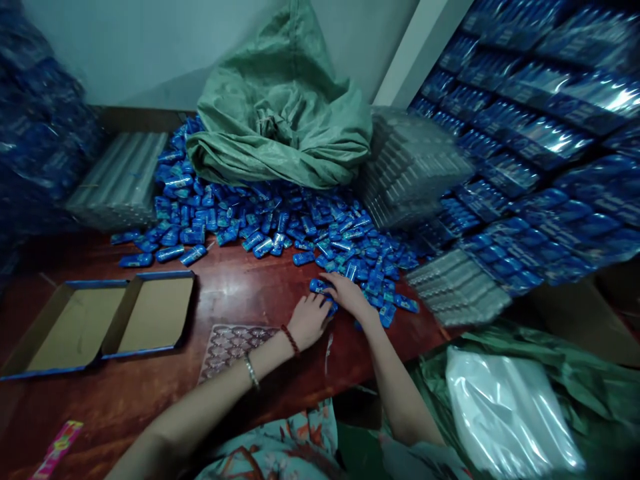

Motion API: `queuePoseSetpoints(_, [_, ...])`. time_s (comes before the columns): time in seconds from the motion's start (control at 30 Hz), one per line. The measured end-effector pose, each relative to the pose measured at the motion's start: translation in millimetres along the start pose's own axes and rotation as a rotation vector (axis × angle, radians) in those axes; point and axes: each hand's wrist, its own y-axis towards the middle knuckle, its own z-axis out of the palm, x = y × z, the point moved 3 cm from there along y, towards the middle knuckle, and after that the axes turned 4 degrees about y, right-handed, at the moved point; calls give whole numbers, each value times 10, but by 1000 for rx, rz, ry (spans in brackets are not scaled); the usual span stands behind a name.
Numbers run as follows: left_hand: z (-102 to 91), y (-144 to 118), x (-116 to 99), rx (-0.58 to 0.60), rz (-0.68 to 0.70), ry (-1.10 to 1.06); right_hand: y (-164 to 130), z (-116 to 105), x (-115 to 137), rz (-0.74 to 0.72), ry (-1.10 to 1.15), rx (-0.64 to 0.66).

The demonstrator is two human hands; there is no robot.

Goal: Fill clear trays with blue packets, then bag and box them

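Cardboard trays [155,313] lay bare beside a clear moulded insert [227,347] on the bench [240,283]. My left hand [310,320] and right hand [345,293] pressed together, pinching blue packets [320,287] at the heap's [280,223] edge, below a green sack [280,113].

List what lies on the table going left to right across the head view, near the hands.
Open cardboard box → clear blister tray → left hand → right hand → stack of clear trays.
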Motion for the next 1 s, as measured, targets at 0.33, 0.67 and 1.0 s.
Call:
queuePoseSetpoints(0.33, [174, 211, 206, 7, -94, -228, -154, -311, -410, 285, 23, -393])
queuePoseSetpoints(0.67, [-484, -302, 1249, -493, -456, -709, 4, -128, 98, 395, -442, -80])
queuePoseSetpoints(1.0, [-609, -1547, 1252, -756, -743, -1028, -236, 326, 170, 192, -377, -119])
